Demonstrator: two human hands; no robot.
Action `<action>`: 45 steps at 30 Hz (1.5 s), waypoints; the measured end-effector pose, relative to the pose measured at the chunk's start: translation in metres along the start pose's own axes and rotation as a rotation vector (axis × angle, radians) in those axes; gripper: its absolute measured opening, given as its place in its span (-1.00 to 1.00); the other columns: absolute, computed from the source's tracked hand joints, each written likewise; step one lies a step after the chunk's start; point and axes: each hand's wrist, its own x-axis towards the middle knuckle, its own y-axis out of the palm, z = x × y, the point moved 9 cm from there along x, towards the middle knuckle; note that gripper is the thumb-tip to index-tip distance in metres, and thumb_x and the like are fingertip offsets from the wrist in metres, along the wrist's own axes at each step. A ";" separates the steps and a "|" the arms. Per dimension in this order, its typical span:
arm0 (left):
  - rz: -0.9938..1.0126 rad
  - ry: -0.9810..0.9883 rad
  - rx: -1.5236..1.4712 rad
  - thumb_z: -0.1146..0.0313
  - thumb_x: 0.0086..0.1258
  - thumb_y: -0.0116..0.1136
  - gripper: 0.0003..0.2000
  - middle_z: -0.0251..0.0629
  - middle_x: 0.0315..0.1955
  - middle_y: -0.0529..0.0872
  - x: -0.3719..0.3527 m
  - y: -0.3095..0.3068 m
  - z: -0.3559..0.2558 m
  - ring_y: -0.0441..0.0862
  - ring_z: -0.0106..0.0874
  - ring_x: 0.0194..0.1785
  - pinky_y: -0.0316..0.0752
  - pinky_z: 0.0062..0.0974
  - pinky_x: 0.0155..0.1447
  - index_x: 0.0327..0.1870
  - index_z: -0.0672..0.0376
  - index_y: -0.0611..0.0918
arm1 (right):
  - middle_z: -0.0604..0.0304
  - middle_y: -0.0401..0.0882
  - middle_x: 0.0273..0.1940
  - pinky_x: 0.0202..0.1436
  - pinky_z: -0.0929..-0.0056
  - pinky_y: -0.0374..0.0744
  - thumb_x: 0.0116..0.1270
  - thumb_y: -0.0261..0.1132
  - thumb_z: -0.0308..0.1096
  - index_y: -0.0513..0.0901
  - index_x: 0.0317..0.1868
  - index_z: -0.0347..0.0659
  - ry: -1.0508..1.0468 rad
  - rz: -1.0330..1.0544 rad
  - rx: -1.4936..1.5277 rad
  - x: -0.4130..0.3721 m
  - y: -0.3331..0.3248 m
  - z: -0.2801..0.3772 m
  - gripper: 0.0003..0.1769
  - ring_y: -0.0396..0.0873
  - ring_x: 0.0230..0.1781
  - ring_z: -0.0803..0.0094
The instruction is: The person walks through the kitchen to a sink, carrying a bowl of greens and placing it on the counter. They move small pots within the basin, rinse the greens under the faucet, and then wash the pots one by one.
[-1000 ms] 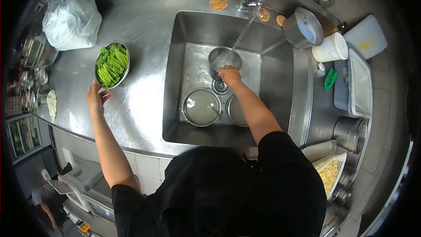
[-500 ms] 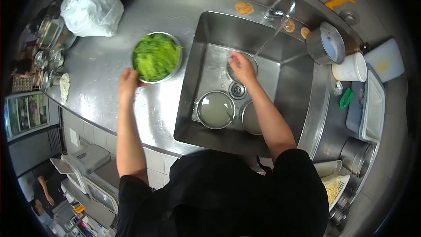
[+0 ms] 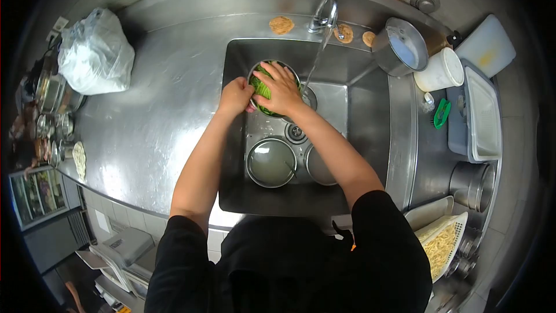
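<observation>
A round metal bowl point(image 3: 253, 72) of green leafy vegetables point(image 3: 262, 88) is held over the upper left of the sink. My left hand point(image 3: 235, 96) is closed on the bowl's left rim. Spread out flat, my right hand point(image 3: 280, 90) rests on top of the leaves and covers much of them. Just right of the bowl, water point(image 3: 316, 61) runs from the faucet point(image 3: 322, 17) into a round vessel point(image 3: 311, 98) on the sink floor, partly hidden. Nearer me stand a pan of cloudy liquid point(image 3: 271, 163) and another round pan point(image 3: 317, 165), partly behind my right forearm.
The metal sink point(image 3: 370, 139) has high walls. A white plastic bag point(image 3: 95, 52) sits on the left counter. Along the right are a metal pot point(image 3: 399, 46), a white tub point(image 3: 439, 71), a green brush point(image 3: 442, 113) and a basket of pale strips point(image 3: 440, 246).
The bowl of greens has moved right, from the counter to over the sink, with my left hand. My right hand has shifted from above the sink onto the leaves. The view has turned slightly.
</observation>
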 end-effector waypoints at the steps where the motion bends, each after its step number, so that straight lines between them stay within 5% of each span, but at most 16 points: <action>1: 0.022 -0.020 0.057 0.45 0.26 -0.03 -0.84 -0.11 -0.66 0.59 0.009 0.011 -0.001 0.62 -0.34 -0.66 0.53 -0.44 -0.59 -0.48 0.35 0.43 | 0.13 0.25 0.28 0.35 -0.07 0.09 -0.02 0.32 -0.02 0.48 0.15 -0.02 0.011 -0.005 0.000 -0.002 0.006 -0.011 -0.33 0.10 0.35 0.07; 7: 0.066 -0.059 0.365 0.38 0.15 -0.02 -0.81 0.15 -0.52 0.63 0.053 0.070 0.005 0.66 -0.20 -0.55 0.57 -0.29 -0.42 -0.38 0.34 0.56 | 0.15 0.33 0.18 0.34 0.00 0.13 -0.07 0.32 -0.17 0.56 0.01 -0.06 0.270 -0.027 -0.035 -0.023 0.045 -0.092 -0.46 0.14 0.32 0.11; 9: -0.003 0.180 0.558 0.37 0.14 0.03 -0.82 0.09 -0.50 0.62 0.074 0.086 0.009 0.64 -0.19 -0.55 0.56 -0.28 -0.35 -0.45 0.34 0.53 | 0.14 0.32 0.18 0.34 0.06 0.16 -0.07 0.33 -0.16 0.59 -0.04 -0.09 0.338 -0.006 -0.084 -0.030 0.060 -0.113 -0.49 0.15 0.30 0.10; 11: -0.104 0.330 0.724 0.33 0.09 0.05 -0.78 0.10 -0.35 0.63 0.081 0.099 0.011 0.64 -0.07 -0.30 0.53 -0.18 -0.14 -0.40 0.34 0.58 | 0.13 0.32 0.18 0.33 0.05 0.16 -0.05 0.32 -0.11 0.58 -0.02 -0.06 0.371 0.033 -0.056 -0.035 0.069 -0.123 -0.49 0.17 0.29 0.08; 12: -0.048 0.245 0.706 0.32 0.08 0.05 -0.75 0.05 -0.20 0.61 0.083 0.105 0.019 0.58 0.00 -0.15 0.47 -0.12 -0.03 -0.33 0.32 0.60 | 0.13 0.32 0.18 0.33 0.05 0.16 -0.05 0.32 -0.11 0.58 -0.02 -0.06 0.370 0.044 -0.036 -0.037 0.078 -0.126 -0.49 0.17 0.29 0.08; 18: -0.007 0.284 0.784 0.33 0.17 0.02 -0.76 0.03 -0.13 0.58 0.096 0.131 0.037 0.60 0.03 -0.19 0.50 -0.15 -0.05 -0.27 0.30 0.60 | 0.04 0.33 0.13 0.32 0.03 0.09 0.12 0.15 0.02 0.42 0.13 -0.08 0.480 0.261 -0.226 -0.053 0.113 -0.150 -0.41 0.19 0.25 0.10; 19: 0.003 0.325 0.800 0.33 0.18 0.02 -0.76 0.03 -0.13 0.58 0.095 0.135 0.034 0.60 0.03 -0.19 0.50 -0.15 -0.05 -0.26 0.30 0.60 | 0.09 0.18 0.28 0.37 -0.03 0.01 0.08 0.18 0.09 0.35 0.24 0.03 0.565 0.364 -0.174 -0.060 0.128 -0.161 -0.30 0.04 0.37 0.12; 24: 0.004 0.448 0.880 0.37 0.15 0.05 -0.78 -0.10 -0.14 0.61 0.093 0.149 0.019 0.64 -0.03 -0.28 0.55 -0.18 -0.16 -0.24 0.25 0.59 | 0.04 0.21 0.27 0.36 -0.06 0.04 0.09 0.15 0.11 0.23 0.29 -0.17 0.521 0.293 -0.232 -0.065 0.150 -0.169 -0.19 0.14 0.33 0.15; 28: 0.133 0.543 1.030 0.40 0.17 0.03 -0.88 -0.18 -0.15 0.58 0.086 0.161 -0.008 0.66 -0.13 -0.25 0.59 -0.23 -0.23 -0.32 0.14 0.59 | 0.03 0.24 0.26 0.38 -0.06 0.02 0.10 0.13 0.11 0.24 0.30 -0.15 0.601 0.385 -0.111 -0.061 0.132 -0.161 -0.20 0.14 0.34 0.14; 31: 0.133 0.541 1.127 0.40 0.14 0.04 -0.88 -0.21 -0.09 0.57 0.086 0.161 -0.023 0.66 -0.18 -0.26 0.60 -0.27 -0.25 -0.32 0.09 0.59 | 0.05 0.30 0.22 0.39 -0.05 0.01 0.12 0.15 0.04 0.33 0.26 -0.04 0.507 0.205 -0.211 -0.067 0.119 -0.154 -0.30 0.13 0.35 0.12; 33: 0.017 0.793 1.241 0.42 0.14 0.03 -0.86 -0.22 -0.04 0.54 0.083 0.158 -0.039 0.66 -0.20 -0.24 0.60 -0.30 -0.26 -0.30 0.08 0.59 | 0.09 0.27 0.26 0.40 -0.07 0.00 0.14 0.17 -0.05 0.44 0.19 0.07 0.391 0.223 -0.283 -0.074 0.114 -0.141 -0.44 0.09 0.37 0.08; 36: 0.006 0.743 1.196 0.43 0.14 0.03 -0.84 -0.23 -0.09 0.57 0.084 0.132 -0.057 0.65 -0.18 -0.23 0.58 -0.28 -0.22 -0.25 0.06 0.59 | 0.15 0.13 0.36 0.42 -0.03 -0.02 0.20 0.16 -0.10 0.50 0.15 0.13 0.577 0.533 -0.244 -0.125 0.165 -0.180 -0.53 0.01 0.40 0.04; 39: -0.123 0.759 1.093 0.45 0.12 0.04 -0.84 -0.23 -0.16 0.61 0.079 0.100 -0.060 0.64 -0.13 -0.25 0.55 -0.23 -0.18 -0.26 0.08 0.57 | 0.13 0.12 0.38 0.44 0.00 -0.04 0.27 0.12 -0.11 0.48 0.18 0.13 0.675 0.505 -0.020 -0.131 0.159 -0.191 -0.56 -0.06 0.43 0.04; 41: -0.177 0.714 1.075 0.45 0.12 0.05 -0.85 -0.23 -0.12 0.60 0.069 0.084 -0.053 0.63 -0.12 -0.25 0.54 -0.22 -0.15 -0.27 0.07 0.56 | 0.07 0.27 0.29 0.43 0.11 0.05 0.31 0.09 -0.12 0.47 0.19 0.13 0.635 0.522 -0.065 -0.123 0.167 -0.200 -0.58 0.06 0.39 0.07; 43: -0.284 0.412 0.985 0.44 0.10 0.10 -0.89 -0.15 -0.18 0.63 0.071 0.053 -0.034 0.62 -0.10 -0.21 0.52 -0.23 -0.13 -0.33 0.12 0.54 | 0.06 0.45 0.16 0.35 0.21 0.22 0.32 0.06 -0.13 0.50 0.15 0.15 0.768 0.199 0.067 -0.112 0.147 -0.217 -0.61 0.28 0.27 0.11; 45: -0.299 0.302 0.957 0.43 0.09 0.12 -0.90 -0.12 -0.28 0.64 0.075 0.039 0.000 0.64 -0.14 -0.29 0.54 -0.25 -0.21 -0.36 0.15 0.53 | 0.08 0.54 0.05 0.19 0.26 0.39 0.34 0.03 -0.13 0.55 0.06 0.04 0.664 0.298 -0.107 -0.104 0.128 -0.212 -0.65 0.46 0.09 0.12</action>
